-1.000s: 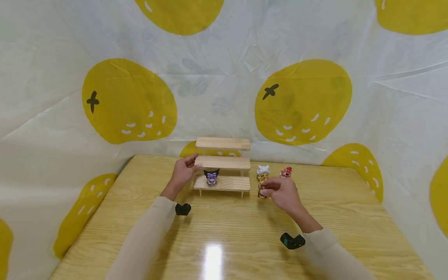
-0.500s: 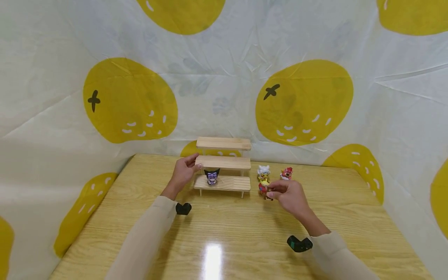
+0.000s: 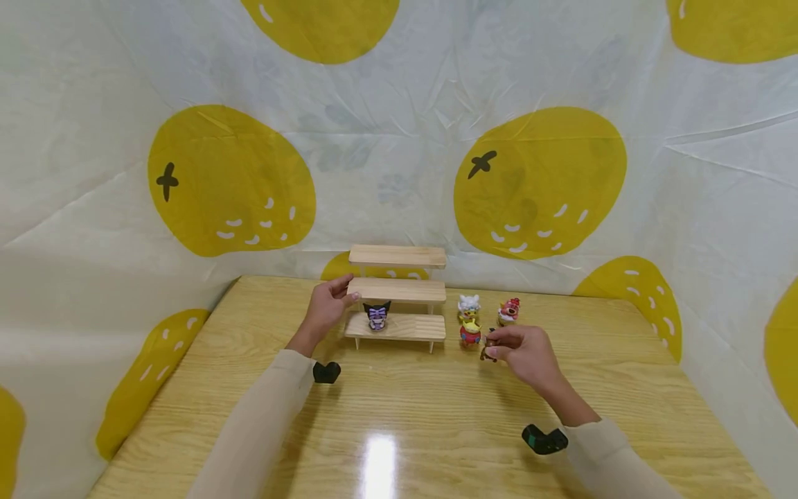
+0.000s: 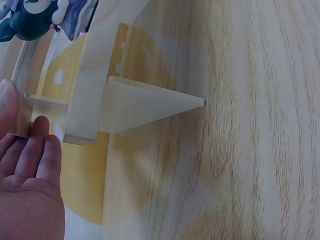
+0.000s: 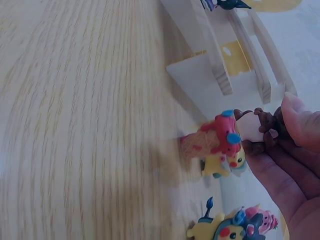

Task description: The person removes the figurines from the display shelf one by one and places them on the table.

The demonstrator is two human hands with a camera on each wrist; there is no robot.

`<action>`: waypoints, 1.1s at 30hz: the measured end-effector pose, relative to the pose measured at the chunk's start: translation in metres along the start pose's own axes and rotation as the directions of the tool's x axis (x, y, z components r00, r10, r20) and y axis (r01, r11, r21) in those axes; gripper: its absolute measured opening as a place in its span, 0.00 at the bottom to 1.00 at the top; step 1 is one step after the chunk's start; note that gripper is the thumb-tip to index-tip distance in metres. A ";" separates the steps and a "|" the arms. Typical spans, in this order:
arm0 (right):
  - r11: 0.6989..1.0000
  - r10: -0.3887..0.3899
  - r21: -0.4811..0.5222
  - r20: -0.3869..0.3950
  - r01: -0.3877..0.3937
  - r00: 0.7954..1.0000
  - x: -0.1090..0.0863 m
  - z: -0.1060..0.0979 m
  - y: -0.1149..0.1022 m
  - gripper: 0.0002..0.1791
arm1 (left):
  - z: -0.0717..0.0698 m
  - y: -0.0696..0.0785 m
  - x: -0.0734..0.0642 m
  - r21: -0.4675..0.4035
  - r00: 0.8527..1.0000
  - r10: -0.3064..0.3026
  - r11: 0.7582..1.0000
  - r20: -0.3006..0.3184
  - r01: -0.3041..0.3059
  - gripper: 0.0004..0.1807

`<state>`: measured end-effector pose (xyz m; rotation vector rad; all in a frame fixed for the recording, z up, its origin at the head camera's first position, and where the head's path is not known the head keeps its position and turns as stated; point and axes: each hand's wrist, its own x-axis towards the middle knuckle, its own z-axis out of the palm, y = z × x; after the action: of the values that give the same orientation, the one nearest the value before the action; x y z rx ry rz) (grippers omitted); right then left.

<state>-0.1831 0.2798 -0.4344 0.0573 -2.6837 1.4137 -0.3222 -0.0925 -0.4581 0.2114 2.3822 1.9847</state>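
My left hand (image 3: 327, 308) grips the left end of the middle board of a three-step wooden display stand (image 3: 399, 290), thumb above and fingers below. A black-and-purple figurine (image 3: 377, 317) sits on the lowest step, left of its middle. Right of the stand, my right hand (image 3: 526, 353) pinches a small brown figurine (image 5: 252, 127) with a pale rounded face, held just above the table; fingers cover part of it. Close to its left stands a red figurine (image 3: 470, 334) with a yellow top. Behind are a white-headed figurine (image 3: 469, 306) and a red-and-white one (image 3: 508, 310).
Low in the right wrist view, a yellow figurine (image 5: 227, 230) with a dark blue hood stands near the hand; the hand hides it in the head view. A patterned cloth (image 3: 386, 187) hangs behind the wooden table (image 3: 411, 409).
My right hand has moved right and slightly toward me with the brown figurine, uncovering the red figurine with the yellow top. The left hand stays on the stand.
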 end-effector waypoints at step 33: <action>0.999 0.014 -0.045 0.018 -0.014 1.000 -0.007 -0.015 0.034 0.10 | 0.000 0.000 -0.002 0.000 1.000 0.012 1.000 0.012 -0.012 0.31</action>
<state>-0.1774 0.3118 -0.4547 0.0481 -2.7347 1.3629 -0.3204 -0.0929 -0.4578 0.2374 2.3800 1.9823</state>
